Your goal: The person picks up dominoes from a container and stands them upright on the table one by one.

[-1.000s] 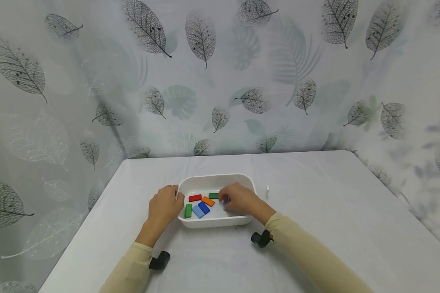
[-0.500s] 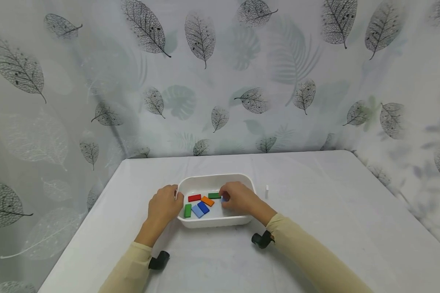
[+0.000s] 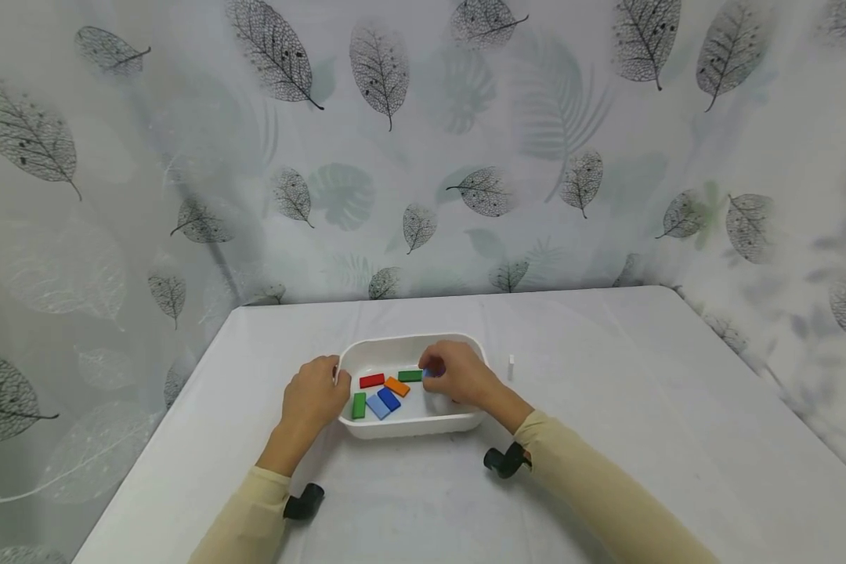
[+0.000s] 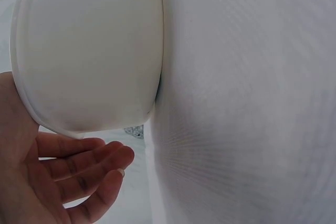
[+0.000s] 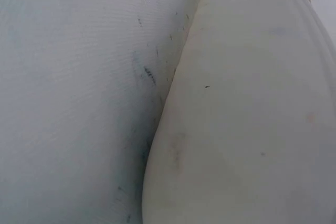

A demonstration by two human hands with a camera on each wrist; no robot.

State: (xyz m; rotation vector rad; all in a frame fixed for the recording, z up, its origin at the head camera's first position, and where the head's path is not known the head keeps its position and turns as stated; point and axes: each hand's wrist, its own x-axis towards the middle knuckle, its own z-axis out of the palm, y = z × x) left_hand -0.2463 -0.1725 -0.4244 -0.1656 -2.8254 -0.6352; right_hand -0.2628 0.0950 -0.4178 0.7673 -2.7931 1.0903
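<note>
Pinches a small blue block (image 3: 426,374) between the thumb and fingers of the right hand (image 3: 457,370), mostly covering it. Holds it within the right half of the white tray (image 3: 416,428), just beside the right end of a dark-green block (image 3: 410,376); cannot tell whether touching that block or the tray floor. Grips the tray's left end with the left hand (image 3: 316,394), with the thumb over the rim and the other fingers loosely bent outside the wall. Has five more blocks in the tray's left half: a red block (image 3: 371,381) toward the far side, an orange block (image 3: 397,386) near its right end, a dark-blue block (image 3: 389,399) nearer, a light-blue block (image 3: 377,406) along its left side, and a green block (image 3: 359,405) farthest left. Has a narrow white piece (image 3: 511,367) on the white-covered table (image 3: 620,423), right of the tray. Wears beige sleeves (image 3: 599,486) and black wrist cameras (image 3: 505,460). Faces a leaf-printed curtain (image 3: 423,180) beyond the table's far edge.
</note>
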